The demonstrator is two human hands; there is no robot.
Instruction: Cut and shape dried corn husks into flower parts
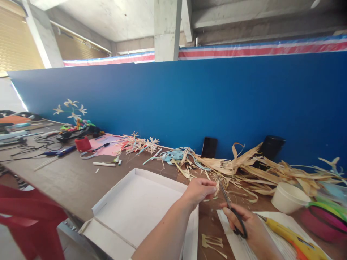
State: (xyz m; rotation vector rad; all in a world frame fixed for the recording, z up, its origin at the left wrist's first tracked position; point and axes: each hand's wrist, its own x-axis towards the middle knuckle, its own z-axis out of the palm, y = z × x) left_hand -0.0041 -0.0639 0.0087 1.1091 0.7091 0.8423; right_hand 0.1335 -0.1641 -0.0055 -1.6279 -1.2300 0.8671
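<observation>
My left hand [199, 192] is closed in a pinch on a small pale piece of dried husk [217, 187]. Its arm reaches across the white box lid [146, 206]. In my right hand [245, 222] is a pair of scissors with black handles [238, 220], their blades pointing up toward the piece at my left fingertips. Whether the blades touch the piece I cannot tell. Cut pale husk pieces [213, 242] lie on the brown table below my hands. Long dried husk strips [252, 159] are heaped just behind them.
A yellow glue gun [292, 236] lies on a paper sheet right of my right hand. Beyond it stand a white cup [290, 198] and a pink round container [322, 222]. A phone [209, 147] leans against the blue partition [173, 101]. A red chair [29, 220] is at left.
</observation>
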